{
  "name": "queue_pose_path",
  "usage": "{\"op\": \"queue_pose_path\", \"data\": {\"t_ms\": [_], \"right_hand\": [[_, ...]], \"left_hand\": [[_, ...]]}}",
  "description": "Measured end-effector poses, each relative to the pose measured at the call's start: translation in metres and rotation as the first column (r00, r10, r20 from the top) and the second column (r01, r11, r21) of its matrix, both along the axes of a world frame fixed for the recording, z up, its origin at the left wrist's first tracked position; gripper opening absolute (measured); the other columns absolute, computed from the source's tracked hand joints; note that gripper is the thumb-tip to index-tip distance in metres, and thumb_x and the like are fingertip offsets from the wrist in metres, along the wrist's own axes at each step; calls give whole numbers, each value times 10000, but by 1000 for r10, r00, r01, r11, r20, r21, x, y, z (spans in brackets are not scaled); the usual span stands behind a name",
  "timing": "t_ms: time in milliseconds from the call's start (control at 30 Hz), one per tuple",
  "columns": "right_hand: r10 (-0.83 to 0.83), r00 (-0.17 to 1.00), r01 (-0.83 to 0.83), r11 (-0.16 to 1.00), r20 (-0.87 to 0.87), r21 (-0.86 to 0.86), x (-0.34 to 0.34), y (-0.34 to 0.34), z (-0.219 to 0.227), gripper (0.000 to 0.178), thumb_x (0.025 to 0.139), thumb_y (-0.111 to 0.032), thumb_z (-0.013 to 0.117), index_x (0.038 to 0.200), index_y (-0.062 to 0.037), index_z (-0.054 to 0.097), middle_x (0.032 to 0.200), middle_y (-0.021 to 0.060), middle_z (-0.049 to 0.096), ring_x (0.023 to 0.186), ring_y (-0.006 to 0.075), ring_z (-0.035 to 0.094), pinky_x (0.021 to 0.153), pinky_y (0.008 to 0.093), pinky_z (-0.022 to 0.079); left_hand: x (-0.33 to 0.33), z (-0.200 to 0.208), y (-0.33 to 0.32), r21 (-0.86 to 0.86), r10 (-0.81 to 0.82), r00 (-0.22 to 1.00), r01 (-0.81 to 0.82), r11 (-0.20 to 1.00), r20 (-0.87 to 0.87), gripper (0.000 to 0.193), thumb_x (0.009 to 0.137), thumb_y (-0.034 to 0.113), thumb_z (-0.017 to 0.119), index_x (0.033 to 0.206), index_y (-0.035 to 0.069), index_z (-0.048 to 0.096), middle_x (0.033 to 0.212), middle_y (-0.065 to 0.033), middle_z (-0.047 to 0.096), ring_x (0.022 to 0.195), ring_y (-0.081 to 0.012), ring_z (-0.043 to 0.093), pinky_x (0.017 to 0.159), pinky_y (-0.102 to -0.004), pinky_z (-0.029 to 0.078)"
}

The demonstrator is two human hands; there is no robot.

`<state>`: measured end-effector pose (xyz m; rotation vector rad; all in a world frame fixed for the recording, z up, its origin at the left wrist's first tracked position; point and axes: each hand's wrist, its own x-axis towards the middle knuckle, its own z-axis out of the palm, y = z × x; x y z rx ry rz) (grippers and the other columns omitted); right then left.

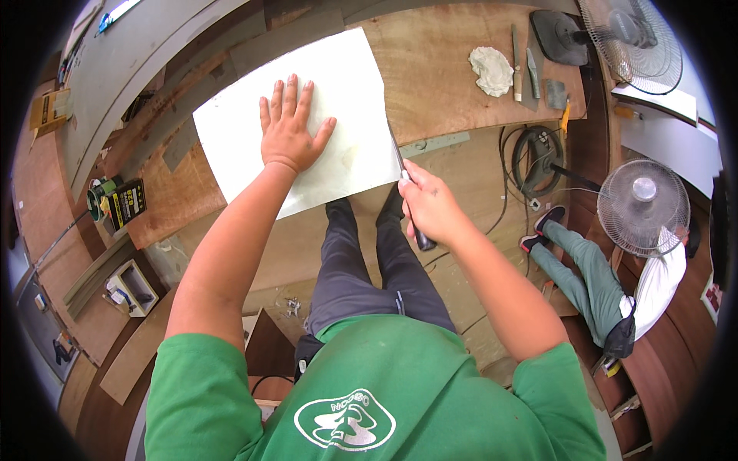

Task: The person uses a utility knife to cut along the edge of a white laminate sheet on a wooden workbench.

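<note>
A white rectangular sheet (pixel 350 84) with a smooth, slightly glossy face lies across the wooden workbench, its near edge overhanging the front. My left hand (pixel 292 132) rests flat on its middle, fingers spread. At the sheet's right edge, my right hand (pixel 430 201) is closed round the black handle of a long narrow tool (pixel 423 240) that looks like a file. Its thin dark blade runs up along that edge, and much of the grip is hidden under my fingers.
On the wooden workbench (pixel 438 77) lie a crumpled white cloth (pixel 490 71), a wooden-handled tool (pixel 516 65) and a grey blade-like tool (pixel 532 73). A desk fan (pixel 644 192) stands at the right, near another person (pixel 588 284). A black box (pixel 127 203) sits at the left.
</note>
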<state>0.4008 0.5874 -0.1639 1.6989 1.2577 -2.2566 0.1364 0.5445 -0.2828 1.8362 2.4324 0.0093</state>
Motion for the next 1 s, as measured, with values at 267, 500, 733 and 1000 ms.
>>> {"op": "queue_pose_path", "data": {"t_ms": [267,500,733,1000], "right_hand": [[11,1000,-10,997,7,-77,-1,0,14,587,1062,-193,464,1592,6,309,712,28,499,498,127,485,468,322,500],[54,998,-53,998,24,-39,-1,12,13,583,1051,-177,471,1578,26,327,700,20,490,521,126,492,474,326,512],[10,999,-11,1000,30,20,-12,10,-12,591,1052,-187,475,1582,26,321,695,45,511,519,140,496,458,338,506],[51,996,-45,996,71,-81,0,-1,14,571,1046,-185,470,1586,-34,363,717,24,501,511,118,477,461,302,480]], "left_hand": [[-4,0,-7,5,11,1000,-11,1000,5,771,985,586,490,1618,179,325,1711,-90,219,1594,-281,125,1286,-484,42],[-6,0,-6,12,17,1000,-17,1000,-7,763,985,590,485,1616,189,330,1710,-90,225,1593,-281,132,1287,-480,37],[1,0,2,11,10,1000,-11,1000,11,760,985,589,484,1616,194,331,1710,-89,226,1593,-279,134,1287,-479,37],[-4,1,-4,37,18,1000,-18,999,14,765,982,598,481,1616,198,330,1706,-91,237,1590,-283,146,1286,-486,43]]}}
